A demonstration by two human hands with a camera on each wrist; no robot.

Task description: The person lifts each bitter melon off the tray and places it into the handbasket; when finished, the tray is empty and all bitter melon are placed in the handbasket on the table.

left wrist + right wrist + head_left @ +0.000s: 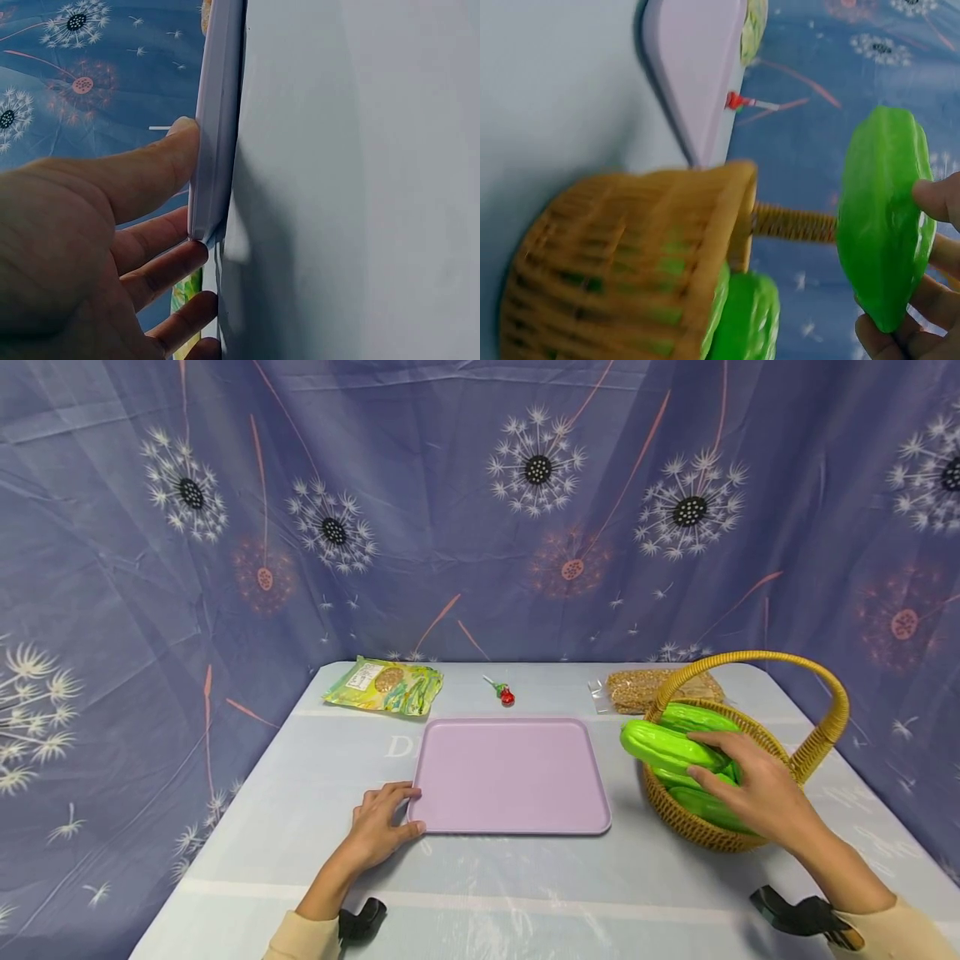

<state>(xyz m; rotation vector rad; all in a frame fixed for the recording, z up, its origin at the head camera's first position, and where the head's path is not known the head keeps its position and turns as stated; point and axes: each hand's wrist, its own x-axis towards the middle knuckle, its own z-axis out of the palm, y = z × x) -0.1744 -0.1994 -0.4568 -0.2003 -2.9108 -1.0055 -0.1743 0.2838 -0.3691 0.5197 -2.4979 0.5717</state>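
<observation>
Held in my right hand [757, 785] is a bright green, ridged gourd [667, 746], shiny and elongated with tapered ends. The thumb and fingers pinch it just above the rim of a woven basket [675, 827] with a tall arched handle. More green gourds [708, 810] lie inside the basket, partly hidden by the hand. My left hand [378, 827] touches the near-left corner of a pale purple tray [510, 777]. In the left wrist view its thumb and fingertips rest against the tray's rim [214, 135]. The tray lies flat on the table.
Behind the tray lie a green-yellow packet [386, 685], a small red and green item with a white stick [504, 692], and a clear bag of brown grains [637, 687]. A blue dandelion-print cloth [450, 527] hangs behind the white-covered table [487, 885].
</observation>
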